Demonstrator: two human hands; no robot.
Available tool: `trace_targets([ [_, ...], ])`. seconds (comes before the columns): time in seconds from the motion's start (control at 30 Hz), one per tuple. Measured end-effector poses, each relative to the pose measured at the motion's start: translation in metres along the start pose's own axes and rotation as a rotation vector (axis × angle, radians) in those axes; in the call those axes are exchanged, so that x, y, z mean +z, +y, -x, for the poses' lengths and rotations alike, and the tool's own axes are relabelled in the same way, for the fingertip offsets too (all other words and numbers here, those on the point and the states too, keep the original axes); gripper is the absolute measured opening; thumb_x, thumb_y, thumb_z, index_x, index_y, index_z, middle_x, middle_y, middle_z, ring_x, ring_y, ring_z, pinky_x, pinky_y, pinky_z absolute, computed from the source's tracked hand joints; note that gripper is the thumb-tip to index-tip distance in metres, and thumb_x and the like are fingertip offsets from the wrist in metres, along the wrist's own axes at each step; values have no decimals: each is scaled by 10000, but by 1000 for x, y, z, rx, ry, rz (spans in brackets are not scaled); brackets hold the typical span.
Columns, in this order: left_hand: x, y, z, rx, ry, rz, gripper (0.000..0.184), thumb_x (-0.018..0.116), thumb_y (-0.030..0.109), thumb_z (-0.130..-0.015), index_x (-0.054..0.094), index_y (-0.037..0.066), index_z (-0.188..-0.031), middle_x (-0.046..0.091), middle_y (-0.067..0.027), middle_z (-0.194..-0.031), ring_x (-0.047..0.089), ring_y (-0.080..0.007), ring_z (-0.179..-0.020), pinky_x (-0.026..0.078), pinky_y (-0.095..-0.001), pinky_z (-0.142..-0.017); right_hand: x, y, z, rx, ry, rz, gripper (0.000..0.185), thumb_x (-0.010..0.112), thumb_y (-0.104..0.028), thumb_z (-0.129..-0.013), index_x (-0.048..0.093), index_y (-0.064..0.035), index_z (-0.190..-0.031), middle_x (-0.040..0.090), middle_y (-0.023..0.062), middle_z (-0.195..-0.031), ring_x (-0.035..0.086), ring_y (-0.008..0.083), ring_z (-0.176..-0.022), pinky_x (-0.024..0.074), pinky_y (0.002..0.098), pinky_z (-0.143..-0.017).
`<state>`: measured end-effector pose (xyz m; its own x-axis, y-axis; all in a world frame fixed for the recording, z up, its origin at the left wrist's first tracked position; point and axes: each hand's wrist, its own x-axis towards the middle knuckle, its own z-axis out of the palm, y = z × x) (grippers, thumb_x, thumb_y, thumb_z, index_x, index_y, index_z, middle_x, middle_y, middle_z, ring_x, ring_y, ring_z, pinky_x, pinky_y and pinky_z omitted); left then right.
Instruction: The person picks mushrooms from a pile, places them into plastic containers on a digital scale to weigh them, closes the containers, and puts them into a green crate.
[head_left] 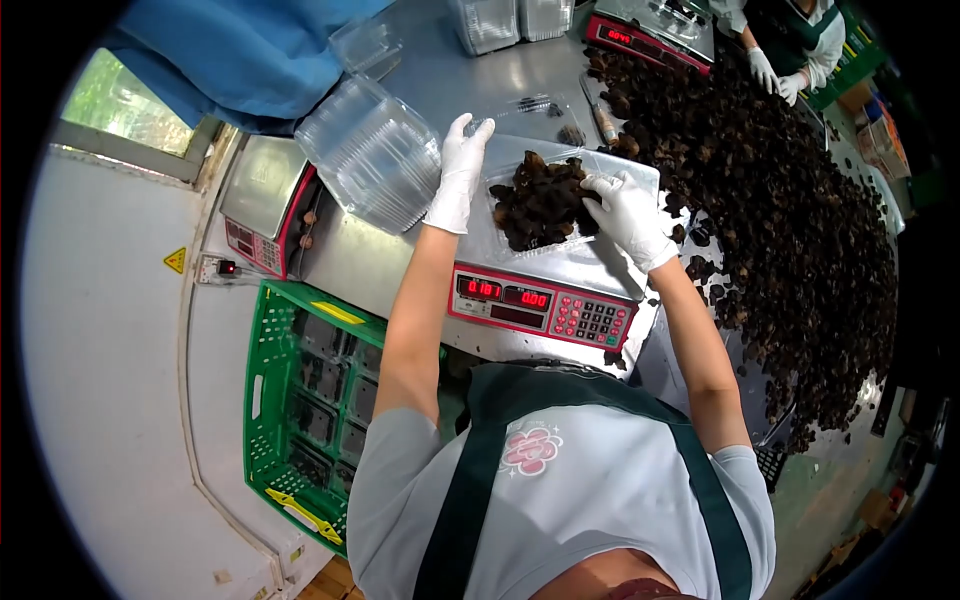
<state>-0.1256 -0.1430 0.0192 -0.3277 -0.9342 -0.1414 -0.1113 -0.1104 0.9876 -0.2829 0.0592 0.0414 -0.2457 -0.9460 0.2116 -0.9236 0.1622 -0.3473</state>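
Dark dried wood ear mushrooms lie heaped in a clear plastic box on the scale, whose red display reads 0.181. My right hand, in a white glove, reaches into the right side of that heap with its fingers bent together on a few mushrooms; the fingertips are partly hidden. On the box's left side is my left hand, also gloved, thumb and fingers apart, close to the open clear lid. Nothing shows in its grasp.
A large mushroom pile covers the table's right side, with a wooden-handled tool at its edge. Nested clear boxes stand left, near a second scale. A green crate holds filled boxes. A co-worker's gloved hands are at the far pile.
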Motion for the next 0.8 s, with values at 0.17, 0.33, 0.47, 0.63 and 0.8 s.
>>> trace_targets([
  [0.17, -2, -9, -9, 40, 36, -25, 667, 702, 315, -826, 440, -7, -1348, 566, -198, -1189, 538, -234, -1081, 412, -316, -934, -16, 36, 16, 130, 387, -476, 180, 705, -145, -809, 718, -117, -986, 699, 45, -833, 604, 71, -624, 500, 204, -594],
  [0.33, -5, -8, -18, -29, 37, 223, 580, 688, 313, -846, 489, 30, -1312, 553, -92, -1255, 509, -207, -1139, 391, -358, -962, -39, 106, 52, 414, 323, 74, 395, 705, -303, -814, 646, -142, -1170, 695, 99, -987, 668, 176, -838, 540, 327, -756],
  [0.47, -10, 22, 15, 206, 56, 502, 498, 551, 344, -935, 461, 33, -1314, 565, -127, -1245, 555, -228, -1083, 432, -374, -893, -51, 93, 65, 591, 203, -485, 425, 679, -283, -853, 616, -57, -1207, 692, 110, -1019, 644, 165, -878, 511, 298, -793],
  [0.63, -39, 5, 89, 428, -147, 89, 310, 519, 173, -942, 574, -25, -1175, 650, -151, -1076, 594, -216, -1046, 427, -342, -949, -41, 68, 60, 449, 103, -705, 448, 611, -349, -907, 603, -1, -1191, 672, 108, -1069, 622, 149, -952, 487, 279, -813],
  [0.8, -30, -40, 144, 650, 25, -310, 306, 647, 11, -818, 634, 37, -1122, 598, -80, -1156, 550, -172, -1102, 461, -294, -923, -21, 44, 52, 411, -91, -864, 677, 616, -492, -871, 509, 36, -1280, 649, 208, -1089, 666, 193, -913, 508, 293, -810],
])
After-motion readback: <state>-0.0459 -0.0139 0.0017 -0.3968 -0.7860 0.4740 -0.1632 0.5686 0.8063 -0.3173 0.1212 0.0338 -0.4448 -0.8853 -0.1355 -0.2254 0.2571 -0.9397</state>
